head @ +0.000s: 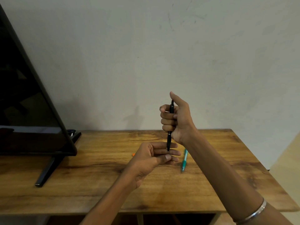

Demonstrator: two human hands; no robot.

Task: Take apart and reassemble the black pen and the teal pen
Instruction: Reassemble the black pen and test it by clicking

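Right hand (175, 118) grips the black pen (170, 125) upright. Left hand (155, 155), fingers relaxed, touches its tip. Best pinch low and twist steadily.

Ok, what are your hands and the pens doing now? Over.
Right hand grips slim black pen upright. Left hand open under its tip. Teal plastic pen lies on table. Nothing blocking.

monitor (24, 95) cut off left, small orange thing (133, 154) mostly hidden
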